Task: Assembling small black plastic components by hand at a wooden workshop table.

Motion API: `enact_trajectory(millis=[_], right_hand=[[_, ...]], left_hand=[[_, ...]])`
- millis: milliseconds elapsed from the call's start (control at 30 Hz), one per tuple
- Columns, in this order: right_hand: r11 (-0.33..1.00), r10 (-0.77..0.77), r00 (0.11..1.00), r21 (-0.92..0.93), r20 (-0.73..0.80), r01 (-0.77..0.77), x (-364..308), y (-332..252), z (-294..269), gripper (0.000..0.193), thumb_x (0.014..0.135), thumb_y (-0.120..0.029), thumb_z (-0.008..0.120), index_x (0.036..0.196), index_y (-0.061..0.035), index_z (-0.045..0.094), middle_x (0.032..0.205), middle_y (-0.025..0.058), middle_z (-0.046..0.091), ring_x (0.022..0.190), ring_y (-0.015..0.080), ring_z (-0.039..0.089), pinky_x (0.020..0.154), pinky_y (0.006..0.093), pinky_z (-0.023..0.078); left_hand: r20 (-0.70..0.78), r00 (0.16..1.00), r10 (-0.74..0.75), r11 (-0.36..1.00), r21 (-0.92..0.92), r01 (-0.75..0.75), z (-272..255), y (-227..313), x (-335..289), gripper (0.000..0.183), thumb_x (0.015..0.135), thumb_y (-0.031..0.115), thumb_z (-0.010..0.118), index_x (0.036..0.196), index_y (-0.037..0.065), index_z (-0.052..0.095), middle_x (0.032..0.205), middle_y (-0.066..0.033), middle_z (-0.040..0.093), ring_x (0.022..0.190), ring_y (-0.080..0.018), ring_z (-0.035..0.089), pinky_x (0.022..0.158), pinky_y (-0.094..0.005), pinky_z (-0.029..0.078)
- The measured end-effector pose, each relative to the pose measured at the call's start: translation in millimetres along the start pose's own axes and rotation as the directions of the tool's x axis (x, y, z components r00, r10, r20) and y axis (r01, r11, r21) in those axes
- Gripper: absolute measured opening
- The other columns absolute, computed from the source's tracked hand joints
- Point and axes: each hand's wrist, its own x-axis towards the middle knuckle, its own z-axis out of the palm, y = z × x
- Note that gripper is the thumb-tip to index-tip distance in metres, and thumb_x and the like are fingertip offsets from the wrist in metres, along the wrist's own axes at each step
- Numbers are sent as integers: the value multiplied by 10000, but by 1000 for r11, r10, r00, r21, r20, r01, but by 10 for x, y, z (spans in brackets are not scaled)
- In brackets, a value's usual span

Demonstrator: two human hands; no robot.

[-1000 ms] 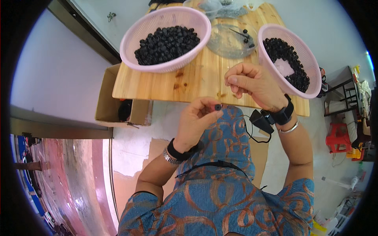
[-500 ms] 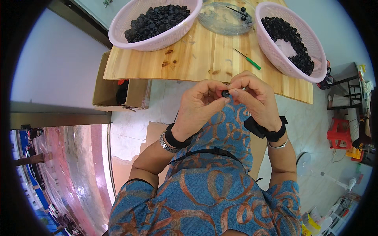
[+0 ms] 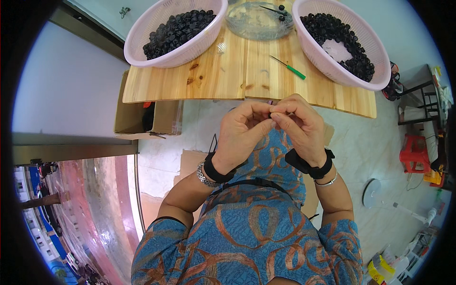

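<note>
My left hand (image 3: 245, 133) and my right hand (image 3: 300, 124) meet in front of the table's near edge, fingertips pinched together. Between them is a small round black part (image 3: 271, 115), mostly covered by the thumbs and forefingers. On the wooden table (image 3: 213, 80), beyond my hands, lies a thin pick-like tool with a green handle (image 3: 295, 71). A pink basket (image 3: 197, 53) full of small black parts (image 3: 179, 32) stands at the far left. Another pink basket (image 3: 332, 76) at the far right holds similar black parts (image 3: 358, 66) around a bare patch of its bottom.
Between the baskets sits a clear round tray (image 3: 237, 31) with a dark thin tool and a few black pieces. A cardboard box (image 3: 124, 116) stands under the table's left end. At right are a red stool (image 3: 412, 151) and a fan-like stand with a round base (image 3: 372, 193).
The view has shifted slightly, so the table and baskets appear a little to the left. My fingers have closed further over the small black part, hiding more of it.
</note>
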Motion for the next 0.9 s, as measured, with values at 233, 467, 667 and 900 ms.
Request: enact_trajectory(millis=[233, 467, 667, 900], right_hand=[[888, 146, 982, 453, -118, -78, -126, 49, 32, 225, 834, -6, 570, 1055, 28, 546, 951, 63, 523, 777, 112, 516, 659, 227, 469], [935, -63, 966, 324, -250, 145, -137, 186, 82, 215, 833, 7, 566, 1047, 35, 557, 1047, 73, 501, 870, 112, 505, 696, 226, 468], [850, 75, 955, 520, -288, 90, -217, 121, -3, 202, 839, 12, 556, 1040, 23, 576, 1074, 64, 506, 885, 118, 517, 720, 227, 469], [887, 74, 870, 431, -488, 166, -399, -23, -114, 211, 835, -2, 576, 1043, 35, 571, 1063, 77, 534, 903, 123, 542, 762, 241, 468]], left_hand=[[-7, 1000, -19, 993, -114, 18, 3, 90, 65, 215, 846, 11, 556, 1060, -8, 553, 927, -63, 617, 772, -92, 570, 692, -211, 476], [45, 999, -30, 998, -45, 32, 153, 110, 89, 239, 868, 2, 512, 1104, -6, 552, 921, -52, 603, 768, -91, 560, 706, -215, 471], [165, 964, 207, 904, 345, -253, 312, 109, 144, 274, 876, 12, 501, 1146, -23, 529, 908, -46, 590, 800, -93, 557, 689, -221, 465], [412, 845, 341, 501, 681, -535, 632, 222, 187, 356, 838, 2, 516, 1193, -4, 501, 915, -159, 590, 773, -228, 593, 685, -285, 473]])
